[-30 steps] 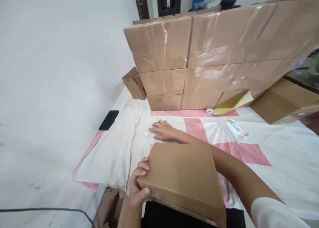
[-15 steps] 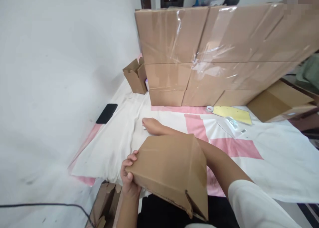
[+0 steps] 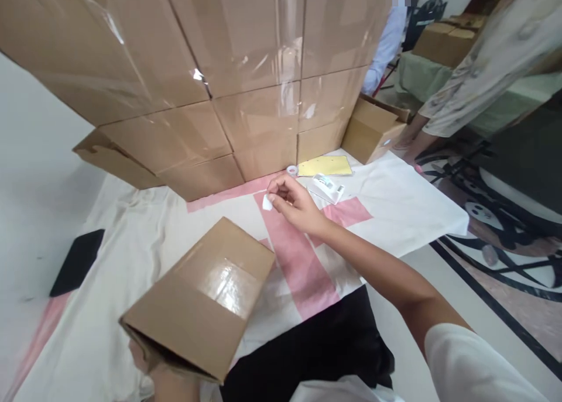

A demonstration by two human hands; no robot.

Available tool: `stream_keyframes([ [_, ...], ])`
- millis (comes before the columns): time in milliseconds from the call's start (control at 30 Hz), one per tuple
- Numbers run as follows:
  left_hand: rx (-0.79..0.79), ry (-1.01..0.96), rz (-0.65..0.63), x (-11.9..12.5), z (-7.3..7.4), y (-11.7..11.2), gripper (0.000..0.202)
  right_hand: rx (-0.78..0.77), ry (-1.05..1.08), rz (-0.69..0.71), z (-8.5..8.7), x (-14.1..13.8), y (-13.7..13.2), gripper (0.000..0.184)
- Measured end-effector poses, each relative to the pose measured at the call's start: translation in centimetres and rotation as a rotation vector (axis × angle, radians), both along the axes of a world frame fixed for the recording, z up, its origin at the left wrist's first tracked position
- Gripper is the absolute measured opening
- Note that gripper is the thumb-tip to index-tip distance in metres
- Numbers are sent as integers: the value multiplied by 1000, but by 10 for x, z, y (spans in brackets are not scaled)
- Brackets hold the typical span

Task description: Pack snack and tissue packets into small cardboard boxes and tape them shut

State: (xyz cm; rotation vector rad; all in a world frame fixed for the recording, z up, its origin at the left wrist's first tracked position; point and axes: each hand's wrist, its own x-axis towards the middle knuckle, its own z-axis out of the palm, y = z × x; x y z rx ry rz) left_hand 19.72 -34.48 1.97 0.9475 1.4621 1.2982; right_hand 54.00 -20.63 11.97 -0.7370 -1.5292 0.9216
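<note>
My right hand (image 3: pixel 294 203) hovers over the white and pink cloth (image 3: pixel 395 197), its fingertips pinched on a small white piece (image 3: pixel 267 202). A brown cardboard box (image 3: pixel 202 296) with a taped top lies tilted on its side near me. My left hand (image 3: pixel 147 361) is under its near end, almost wholly hidden by the box. Behind my right hand lie a small roll of tape (image 3: pixel 292 169), a yellow sheet (image 3: pixel 325 165) and a clear packet (image 3: pixel 327 185).
A wall of taped cardboard boxes (image 3: pixel 211 68) stands at the back of the cloth. A black phone (image 3: pixel 76 261) lies at the left. An open box (image 3: pixel 373 130) sits at the right, with another person's arm (image 3: pixel 413 138) next to it.
My view swung right and nearer the stacked boxes. My right hand rose off the cloth at the left and moved right, now pinching a small white piece. The box turned onto its side.
</note>
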Motion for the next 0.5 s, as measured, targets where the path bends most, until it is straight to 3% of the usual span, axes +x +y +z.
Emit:
stream_keyframes([
  [67,46,-99,187,15,10,11,63,-24,47,9,6,0,-15,16],
  [133,63,-152,279,30,23,22,56,-20,73,-26,8,-3,-22,18],
  [333,6,-104,211,45,56,66,34,177,-122,-241,8,2,-23,23],
  [500,-22,-94,102,56,65,97,27,274,-446,-419,-10,20,-25,26],
])
